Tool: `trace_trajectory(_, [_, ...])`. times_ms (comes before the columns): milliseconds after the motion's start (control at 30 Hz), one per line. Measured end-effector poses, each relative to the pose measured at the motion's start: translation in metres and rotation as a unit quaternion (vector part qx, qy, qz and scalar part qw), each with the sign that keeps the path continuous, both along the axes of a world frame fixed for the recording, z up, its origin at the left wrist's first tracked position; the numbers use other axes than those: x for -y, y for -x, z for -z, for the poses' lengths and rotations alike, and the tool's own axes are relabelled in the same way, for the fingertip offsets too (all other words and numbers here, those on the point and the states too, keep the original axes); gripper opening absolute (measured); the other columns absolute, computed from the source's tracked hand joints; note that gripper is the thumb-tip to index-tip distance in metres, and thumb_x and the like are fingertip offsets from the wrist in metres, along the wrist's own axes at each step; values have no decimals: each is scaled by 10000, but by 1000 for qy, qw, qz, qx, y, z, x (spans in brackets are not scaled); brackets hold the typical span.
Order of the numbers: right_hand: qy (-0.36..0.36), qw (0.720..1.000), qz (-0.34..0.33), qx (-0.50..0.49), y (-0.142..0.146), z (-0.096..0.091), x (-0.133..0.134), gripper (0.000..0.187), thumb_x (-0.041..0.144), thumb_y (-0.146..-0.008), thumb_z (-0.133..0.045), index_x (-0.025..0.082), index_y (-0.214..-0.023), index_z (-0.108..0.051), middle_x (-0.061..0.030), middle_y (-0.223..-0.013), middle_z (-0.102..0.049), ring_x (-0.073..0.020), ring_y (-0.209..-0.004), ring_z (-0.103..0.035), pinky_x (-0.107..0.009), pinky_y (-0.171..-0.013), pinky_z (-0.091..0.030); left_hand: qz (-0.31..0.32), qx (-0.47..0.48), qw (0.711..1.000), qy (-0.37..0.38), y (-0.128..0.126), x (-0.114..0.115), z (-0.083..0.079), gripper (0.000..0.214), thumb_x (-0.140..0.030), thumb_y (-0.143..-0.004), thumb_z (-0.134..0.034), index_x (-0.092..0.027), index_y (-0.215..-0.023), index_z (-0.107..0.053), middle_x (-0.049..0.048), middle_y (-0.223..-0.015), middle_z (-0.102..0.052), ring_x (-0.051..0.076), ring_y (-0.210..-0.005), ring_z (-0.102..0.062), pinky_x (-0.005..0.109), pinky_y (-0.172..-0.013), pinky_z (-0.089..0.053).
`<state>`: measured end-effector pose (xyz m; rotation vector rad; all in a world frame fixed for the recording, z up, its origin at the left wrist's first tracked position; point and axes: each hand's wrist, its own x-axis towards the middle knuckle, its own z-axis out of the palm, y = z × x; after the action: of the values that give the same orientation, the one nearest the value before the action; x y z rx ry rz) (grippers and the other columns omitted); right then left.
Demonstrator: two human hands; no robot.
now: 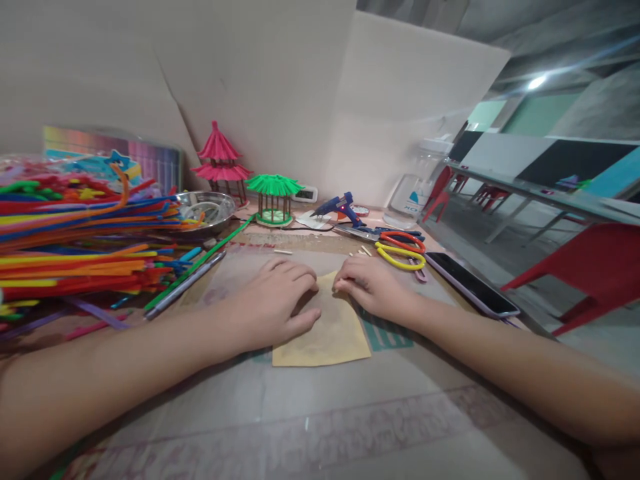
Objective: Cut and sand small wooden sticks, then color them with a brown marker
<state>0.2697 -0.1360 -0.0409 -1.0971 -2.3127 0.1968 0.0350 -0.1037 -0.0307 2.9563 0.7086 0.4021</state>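
Note:
A yellow sheet of paper (325, 337) lies flat on the covered tabletop in front of me. My left hand (280, 297) rests over its left side, thumb and fingers apart, holding nothing. Across from it, my right hand (373, 283) lies at the sheet's upper right edge with curled fingers and the thumb pressed to the fingertips. Whatever is in that pinch, if anything, is too small to make out. A few short pale sticks (364, 251) lie just beyond the right hand.
Bundles of colourful pipe cleaners (85, 267) fill the left, near a metal bowl (213, 208). Behind stand a pink-roofed model (220, 167), a green-roofed model (274, 193) and a blue glue gun (340, 208). Scissors (400, 250), a phone (470, 283) and a plastic bottle (410, 197) are at right.

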Motion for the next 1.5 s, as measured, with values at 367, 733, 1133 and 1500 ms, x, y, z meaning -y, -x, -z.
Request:
trace_trajectory(367, [261, 909, -6, -326, 16, -6, 22, 138, 243, -828, -729, 203, -873, -604, 3, -835, -677, -138, -774, -670, -298, -752, -554, 62, 151, 986, 24, 3, 7, -10, 207, -337, -1009, -521, -206, -927, -659, 33, -960, -669, 200, -979, -589, 363, -916, -421])
trace_trajectory(733, [309, 904, -32, -295, 22, -8, 31, 97, 301, -884, -701, 211, -875, -667, -13, -863, -766, -171, -831, -742, -322, -782, -601, 60, 188, 979, 43, 4, 11, -12, 158, -337, -996, -573, -208, -932, -639, 17, -995, -678, 191, -1006, -597, 353, -951, -418])
trace_trajectory(1133, [369, 842, -46, -391, 17, -6, 22, 287, 454, -846, -768, 190, -852, -656, -7, -758, -719, -151, -717, -702, -333, -771, -589, 8, 190, 981, 40, 3, 8, -8, 284, -437, -972, -575, -227, -1163, -596, 51, -1148, -678, 236, -1082, -611, 375, -944, -461])
trace_trajectory(1500, [394, 804, -89, -436, 17, -2, 19, 254, 383, -860, -784, 181, -897, -633, -12, -810, -730, -151, -769, -721, -365, -835, -592, 9, 180, 982, 57, 2, 7, -6, 228, -390, -972, -567, -240, -1138, -609, 47, -1139, -676, 244, -1081, -602, 403, -936, -451])
